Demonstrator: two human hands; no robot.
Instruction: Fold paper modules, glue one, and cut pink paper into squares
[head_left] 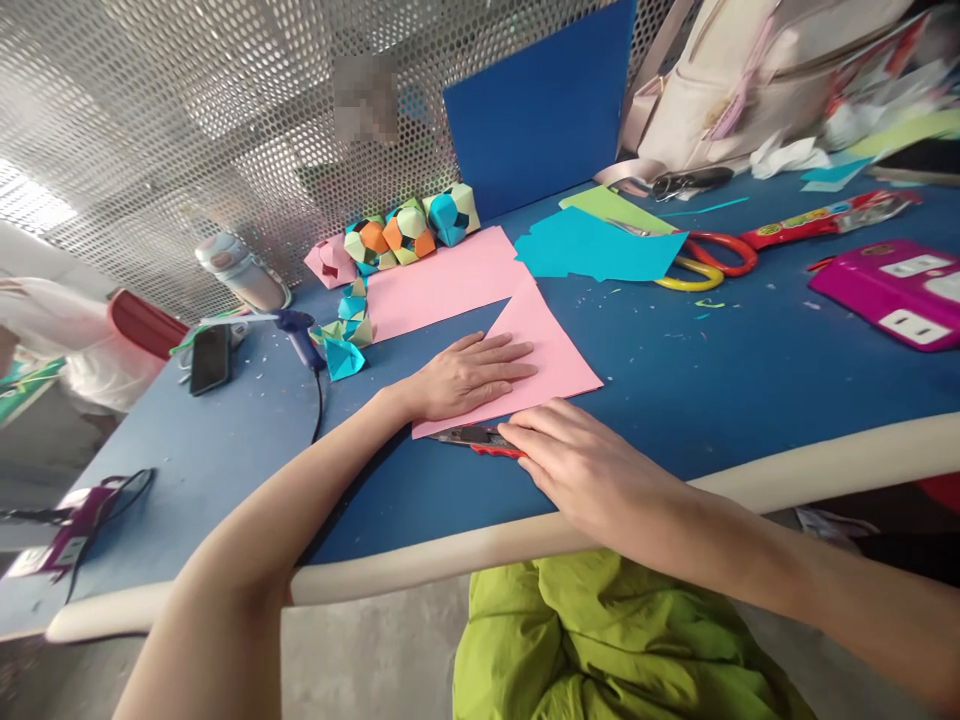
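Your left hand point(476, 378) lies flat, fingers extended, on the folded pink paper point(551, 345) near the surface's point(427, 500) front; your right hand point(574, 450) curls around the utility knife point(472, 436). Press evenly; guide the knife clear of your fingers.
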